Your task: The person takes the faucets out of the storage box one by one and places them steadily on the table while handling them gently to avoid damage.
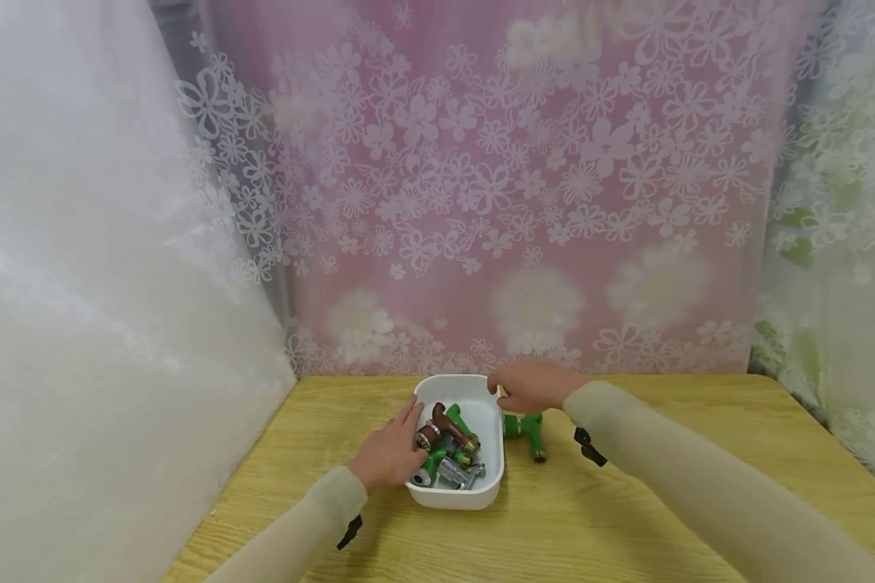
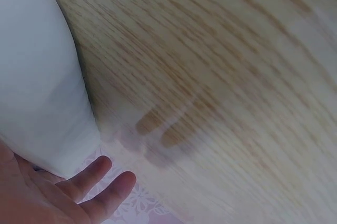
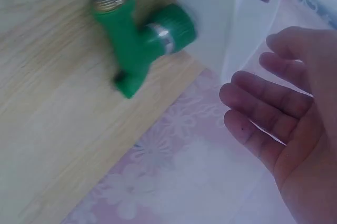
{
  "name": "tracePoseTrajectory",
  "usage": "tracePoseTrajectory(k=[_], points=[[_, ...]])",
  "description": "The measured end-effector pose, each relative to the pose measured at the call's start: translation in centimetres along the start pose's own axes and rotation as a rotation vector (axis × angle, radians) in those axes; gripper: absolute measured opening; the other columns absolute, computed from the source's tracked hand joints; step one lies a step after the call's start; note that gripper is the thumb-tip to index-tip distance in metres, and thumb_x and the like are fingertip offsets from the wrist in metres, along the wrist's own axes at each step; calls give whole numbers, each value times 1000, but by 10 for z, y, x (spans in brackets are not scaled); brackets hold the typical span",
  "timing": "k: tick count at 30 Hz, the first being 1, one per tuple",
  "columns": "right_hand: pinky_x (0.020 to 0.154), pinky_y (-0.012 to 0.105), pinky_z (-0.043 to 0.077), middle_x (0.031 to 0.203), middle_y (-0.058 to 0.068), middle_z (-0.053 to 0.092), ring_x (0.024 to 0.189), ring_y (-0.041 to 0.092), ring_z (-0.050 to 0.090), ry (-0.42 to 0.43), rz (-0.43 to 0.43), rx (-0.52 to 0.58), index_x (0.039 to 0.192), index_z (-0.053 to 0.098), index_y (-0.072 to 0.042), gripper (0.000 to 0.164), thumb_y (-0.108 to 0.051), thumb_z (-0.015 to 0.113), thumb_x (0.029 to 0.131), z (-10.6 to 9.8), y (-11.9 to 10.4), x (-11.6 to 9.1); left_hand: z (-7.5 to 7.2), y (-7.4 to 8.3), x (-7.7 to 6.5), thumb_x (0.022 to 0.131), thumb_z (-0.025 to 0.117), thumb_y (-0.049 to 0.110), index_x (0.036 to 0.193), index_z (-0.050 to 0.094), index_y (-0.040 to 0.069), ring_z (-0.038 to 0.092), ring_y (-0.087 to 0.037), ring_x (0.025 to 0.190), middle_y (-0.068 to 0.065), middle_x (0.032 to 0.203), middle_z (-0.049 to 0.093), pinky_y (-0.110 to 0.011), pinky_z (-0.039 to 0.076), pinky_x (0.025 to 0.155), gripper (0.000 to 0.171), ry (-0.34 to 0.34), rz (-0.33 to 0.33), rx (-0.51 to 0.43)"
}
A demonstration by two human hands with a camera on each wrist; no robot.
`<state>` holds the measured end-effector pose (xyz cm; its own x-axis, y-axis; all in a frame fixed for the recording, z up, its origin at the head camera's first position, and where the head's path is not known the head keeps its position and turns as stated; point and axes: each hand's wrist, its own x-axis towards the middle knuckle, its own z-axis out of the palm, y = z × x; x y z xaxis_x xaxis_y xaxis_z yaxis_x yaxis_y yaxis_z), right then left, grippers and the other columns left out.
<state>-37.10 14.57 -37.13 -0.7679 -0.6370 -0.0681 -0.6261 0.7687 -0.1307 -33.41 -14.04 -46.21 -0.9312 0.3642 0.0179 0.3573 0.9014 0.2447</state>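
Observation:
A white plastic tub [image 1: 458,498] stands on the table, several taps lying jumbled in it. Among them are a brown tap [image 1: 455,424], a chrome tap [image 1: 455,472] and green ones. My left hand [image 1: 386,453] rests along the tub's left rim; two of its fingers [image 2: 108,197] stretch out loosely in the left wrist view. At the far right corner of the rim is my right hand [image 1: 535,386], its fingers loosely bent and nothing seen in them. Just outside the tub's right wall lies a green tap [image 3: 129,39] with a threaded metal end, below the right hand.
The wood-grain table [image 1: 627,502] extends to both sides and in front of the tub. A pink flowered curtain [image 1: 518,202] hangs behind its far edge, with pale sheets [image 1: 102,283] at the left and right.

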Motion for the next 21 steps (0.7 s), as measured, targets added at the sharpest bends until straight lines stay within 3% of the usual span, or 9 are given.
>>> tracePoseTrajectory(k=[8,15,21], points=[[74,33,52,99,-7,66,82,9,60,-50,27,-27,131,64,-24,35,-37,63,98,-6,-19,23,4,-2,1,93,55,37,162,20,12,44,-42,141,-5,171,10,-55,45,106,82,19,-8,-26],[91,39,55,128,-2,68,107,14,66,-93,6,-56,139,61,-25,45,-40,67,97,-10,-33,38,-2,-3,4,96,53,42,163,19,12,44,-44,140,-5,171,8,-57,46,104,80,10,3,-7],[96,42,54,134,0,66,114,17,65,-128,-30,-71,141,59,-26,47,-37,68,96,-1,-40,45,1,-3,2,94,55,45,163,20,14,46,-42,139,-5,171,8,-55,51,95,83,-5,16,3]])
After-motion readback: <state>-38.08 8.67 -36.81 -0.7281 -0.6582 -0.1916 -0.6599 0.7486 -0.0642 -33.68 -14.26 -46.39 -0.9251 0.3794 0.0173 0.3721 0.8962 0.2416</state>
